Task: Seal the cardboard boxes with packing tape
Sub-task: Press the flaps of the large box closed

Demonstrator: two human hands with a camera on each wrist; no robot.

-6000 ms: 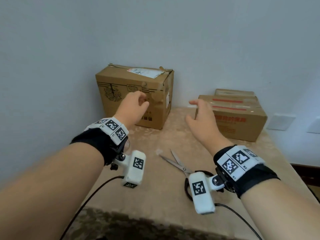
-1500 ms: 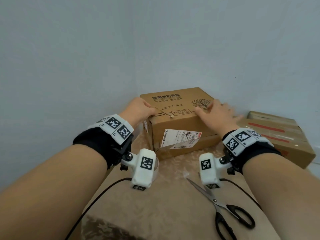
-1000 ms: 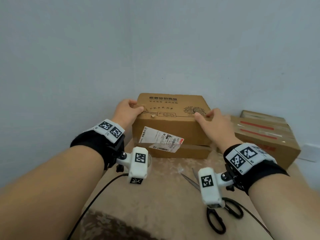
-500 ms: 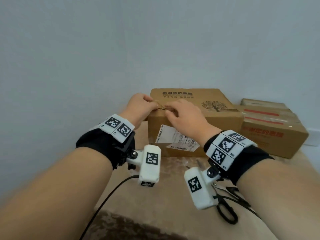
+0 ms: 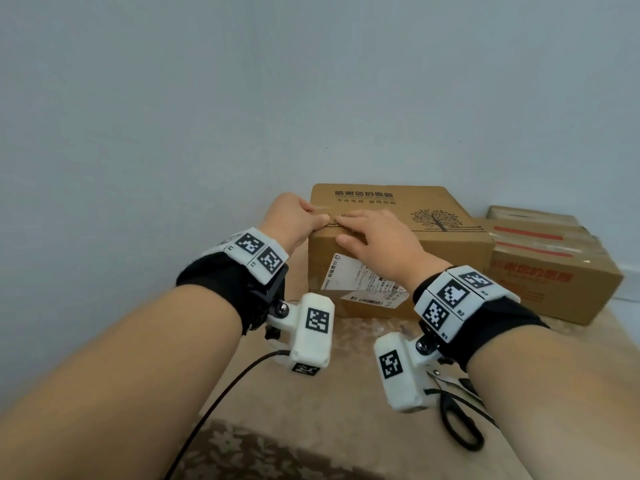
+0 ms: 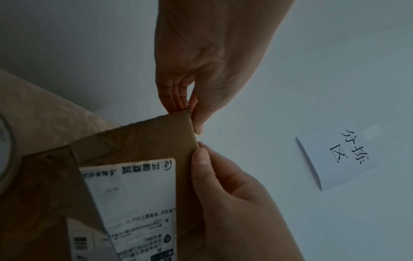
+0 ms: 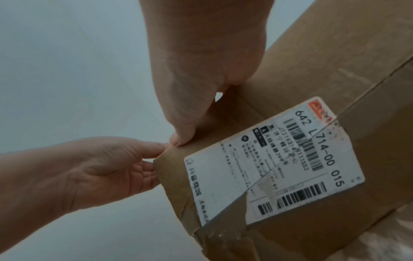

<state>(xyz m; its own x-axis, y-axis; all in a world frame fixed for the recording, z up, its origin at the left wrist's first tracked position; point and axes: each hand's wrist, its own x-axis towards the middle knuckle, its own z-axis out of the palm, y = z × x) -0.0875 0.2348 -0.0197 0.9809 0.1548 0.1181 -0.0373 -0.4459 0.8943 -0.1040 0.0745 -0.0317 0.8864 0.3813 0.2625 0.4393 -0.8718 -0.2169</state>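
Leftmost in the head view, the left hand [image 5: 294, 220] sits at the upper left corner of the cardboard box [image 5: 398, 251], which stands at the centre of the frame on the beige table [image 5: 311, 393] against the wall. Its fingers are curled close together and, in the left wrist view, the thumb and fingertips [image 6: 176, 104] pinch the box's corner edge. Just right of it, the right hand [image 5: 377, 237] lies over the same top front edge, fingers bent down onto the top face and the thumb against the front face, so it grips the edge; the fingertips of the two hands nearly touch. A white shipping label [image 5: 360, 282] is stuck on the box's front face, lower centre, torn and creased along a seam. Further right, a second box [image 5: 554, 289] with red printing stands just beside the first. At the lower right of the frame, black-handled scissors [image 5: 457, 424] lie on the table, partly hidden under the right wrist. A roll of tape [image 6: 6, 150] shows at the left wrist view's left edge.
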